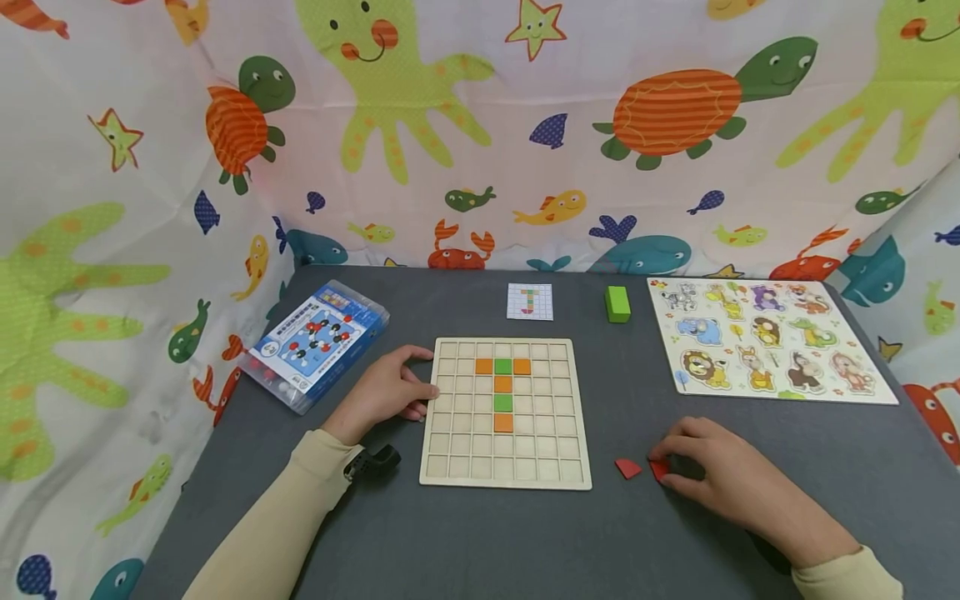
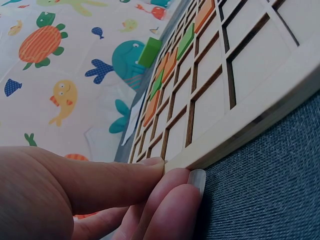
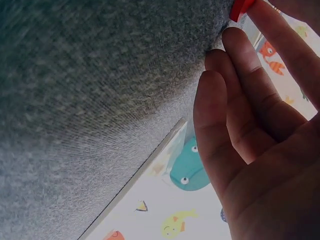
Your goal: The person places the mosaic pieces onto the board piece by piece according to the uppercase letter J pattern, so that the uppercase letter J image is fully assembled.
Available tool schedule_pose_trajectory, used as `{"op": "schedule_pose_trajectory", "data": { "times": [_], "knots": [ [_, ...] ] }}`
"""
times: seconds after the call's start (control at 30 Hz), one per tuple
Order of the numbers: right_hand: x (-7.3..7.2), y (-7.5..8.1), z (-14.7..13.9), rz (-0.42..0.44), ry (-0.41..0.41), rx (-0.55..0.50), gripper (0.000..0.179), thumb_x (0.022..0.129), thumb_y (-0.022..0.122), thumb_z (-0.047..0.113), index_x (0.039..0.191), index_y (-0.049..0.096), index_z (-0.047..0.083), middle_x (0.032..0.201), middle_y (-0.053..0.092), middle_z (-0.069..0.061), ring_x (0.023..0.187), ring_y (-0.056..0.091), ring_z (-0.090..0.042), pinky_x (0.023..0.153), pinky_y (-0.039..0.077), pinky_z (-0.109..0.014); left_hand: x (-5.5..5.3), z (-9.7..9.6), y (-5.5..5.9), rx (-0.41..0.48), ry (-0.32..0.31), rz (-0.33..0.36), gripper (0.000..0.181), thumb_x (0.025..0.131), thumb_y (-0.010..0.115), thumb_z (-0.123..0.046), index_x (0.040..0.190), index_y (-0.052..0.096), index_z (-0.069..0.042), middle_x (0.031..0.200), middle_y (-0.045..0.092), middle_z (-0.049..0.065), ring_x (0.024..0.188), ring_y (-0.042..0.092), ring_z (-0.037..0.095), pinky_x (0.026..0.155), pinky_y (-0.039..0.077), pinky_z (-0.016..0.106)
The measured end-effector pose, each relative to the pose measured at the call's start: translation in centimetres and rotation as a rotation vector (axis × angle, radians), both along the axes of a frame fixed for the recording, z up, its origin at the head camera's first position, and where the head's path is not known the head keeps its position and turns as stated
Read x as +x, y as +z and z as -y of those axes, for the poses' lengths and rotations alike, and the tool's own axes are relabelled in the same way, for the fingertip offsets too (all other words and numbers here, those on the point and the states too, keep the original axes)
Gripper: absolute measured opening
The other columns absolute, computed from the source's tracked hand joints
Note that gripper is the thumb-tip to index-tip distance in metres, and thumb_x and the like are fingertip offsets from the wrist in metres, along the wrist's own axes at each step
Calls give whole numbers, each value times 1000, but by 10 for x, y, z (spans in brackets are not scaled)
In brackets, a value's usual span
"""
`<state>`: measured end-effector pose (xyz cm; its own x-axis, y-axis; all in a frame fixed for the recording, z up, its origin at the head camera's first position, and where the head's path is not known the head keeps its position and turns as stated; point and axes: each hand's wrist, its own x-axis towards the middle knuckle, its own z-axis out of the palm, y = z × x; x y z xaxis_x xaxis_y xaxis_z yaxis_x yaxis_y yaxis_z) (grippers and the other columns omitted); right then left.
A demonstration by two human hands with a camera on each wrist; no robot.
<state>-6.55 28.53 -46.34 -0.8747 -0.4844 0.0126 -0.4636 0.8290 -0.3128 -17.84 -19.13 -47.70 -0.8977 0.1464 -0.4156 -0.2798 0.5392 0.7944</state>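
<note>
A wooden grid board (image 1: 547, 446) lies flat mid-table, with several orange tiles (image 1: 503, 423) and two green tiles (image 1: 503, 403) forming a T in its cells. My left hand (image 1: 384, 389) pinches the board's left edge; in the left wrist view the thumb (image 2: 120, 182) is against the rim and the fingers are below it. To the right of the board, my right hand (image 1: 723, 471) holds a red piece (image 1: 659, 470) between thumb and fingertips at the tabletop. Beside it lies a second red piece (image 1: 627, 468), flat with one curved side. Only part of the held piece shows.
Behind the board are a small pattern card (image 1: 529, 302) and a green block (image 1: 618, 305). A clear-lidded box (image 1: 315, 346) stands at the left, and an animal picture board (image 1: 765, 337) at the back right. A printed curtain (image 1: 480, 192) borders the table.
</note>
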Motion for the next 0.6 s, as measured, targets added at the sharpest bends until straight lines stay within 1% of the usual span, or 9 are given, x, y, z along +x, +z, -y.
{"op": "schedule_pose_trajectory", "data": {
  "times": [0.17,0.3,0.43,0.6],
  "knots": [
    [-2,2,4,-18,-19,1,27,83,94,22,100,77,35,100,63,20,93,61,-4,78,60,-32,1,0,2,2,3,0,64,95,86,-21,151,55,-19,99,70,14,69,76,21,65,66,31],
    [-7,7,15,-41,-21,-3,23,85,94,24,99,78,32,98,63,18,90,62,-4,77,60,-34,1,0,4,4,2,3,64,95,85,-21,151,55,-19,99,70,14,69,76,21,65,66,32],
    [-17,13,36,-59,2,-17,19,87,92,26,100,79,30,98,64,16,90,62,-5,78,60,-34,1,0,5,-2,0,3,64,95,85,-21,151,55,-19,99,70,14,69,76,21,65,66,31],
    [-28,16,70,-47,40,-20,15,91,90,27,102,79,28,101,66,13,94,60,-8,79,60,-35,1,0,4,0,-10,-1,63,95,85,-21,151,55,-19,98,72,14,69,76,21,65,66,31]
  ]
}}
